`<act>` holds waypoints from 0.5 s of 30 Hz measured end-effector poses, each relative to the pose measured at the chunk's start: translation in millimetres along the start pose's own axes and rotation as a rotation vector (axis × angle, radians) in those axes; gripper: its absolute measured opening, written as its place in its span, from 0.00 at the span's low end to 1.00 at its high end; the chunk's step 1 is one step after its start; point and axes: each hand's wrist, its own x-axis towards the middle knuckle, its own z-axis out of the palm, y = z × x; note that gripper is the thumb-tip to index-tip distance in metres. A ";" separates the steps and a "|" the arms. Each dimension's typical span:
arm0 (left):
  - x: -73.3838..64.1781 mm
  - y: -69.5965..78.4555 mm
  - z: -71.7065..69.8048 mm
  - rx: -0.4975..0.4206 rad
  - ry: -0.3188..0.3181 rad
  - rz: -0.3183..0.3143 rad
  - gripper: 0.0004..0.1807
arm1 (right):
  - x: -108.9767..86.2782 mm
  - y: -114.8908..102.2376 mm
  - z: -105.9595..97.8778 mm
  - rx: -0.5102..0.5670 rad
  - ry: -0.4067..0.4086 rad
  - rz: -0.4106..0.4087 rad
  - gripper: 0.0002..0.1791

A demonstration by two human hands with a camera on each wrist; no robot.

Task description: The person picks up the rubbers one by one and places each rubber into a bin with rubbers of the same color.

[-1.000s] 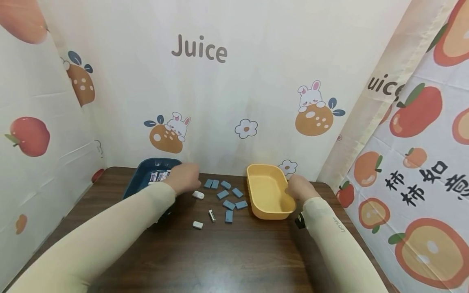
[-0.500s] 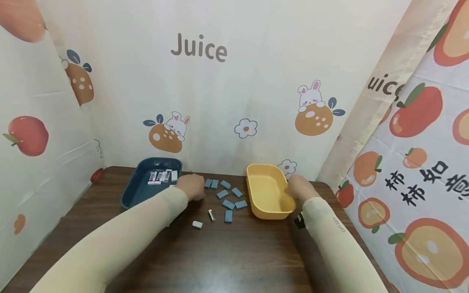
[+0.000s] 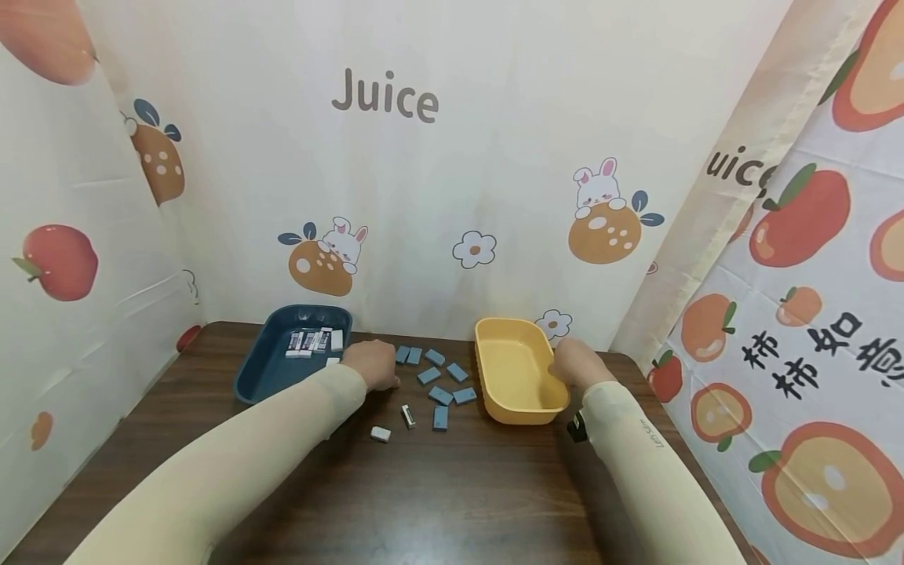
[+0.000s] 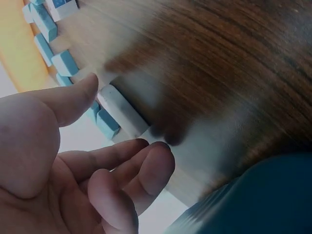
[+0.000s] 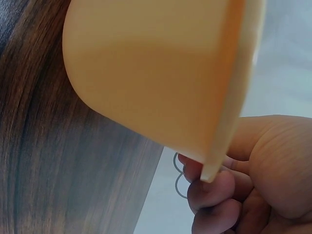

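My left hand (image 3: 370,364) is low over the table, just right of the navy-blue bin (image 3: 250,362). In the left wrist view its thumb and fingers (image 4: 158,168) are apart around a white eraser (image 4: 124,111), which lies on the table and is hidden in the head view. My right hand (image 3: 577,362) grips the right rim of the yellow bin (image 3: 519,369); the right wrist view shows the fingers curled under the rim (image 5: 233,102). Several white erasers (image 3: 308,342), some with printed sleeves, lie in the navy bin.
Several blue blocks (image 3: 441,395), looking like erasers, are scattered between the bins. Nearer me lie a white eraser (image 3: 380,434) and one with a printed sleeve (image 3: 408,417). A printed curtain (image 3: 452,180) hangs behind the dark wooden table (image 3: 438,494).
My left hand has moved right and down from the navy bin's edge to the nearest white eraser, covering it. My right hand and the yellow bin have stayed put.
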 end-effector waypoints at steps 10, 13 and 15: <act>-1.9 3.0 -4.6 -0.034 0.010 0.050 0.09 | -0.5 -0.8 -2.3 -0.003 -0.010 -0.006 0.23; -5.2 -0.5 -9.8 -0.056 0.054 0.103 0.10 | -1.3 -0.3 -2.5 0.001 -0.013 -0.004 0.23; -7.5 -4.5 -13.3 -0.072 0.076 0.125 0.09 | -2.2 0.1 -2.4 0.000 -0.012 -0.008 0.24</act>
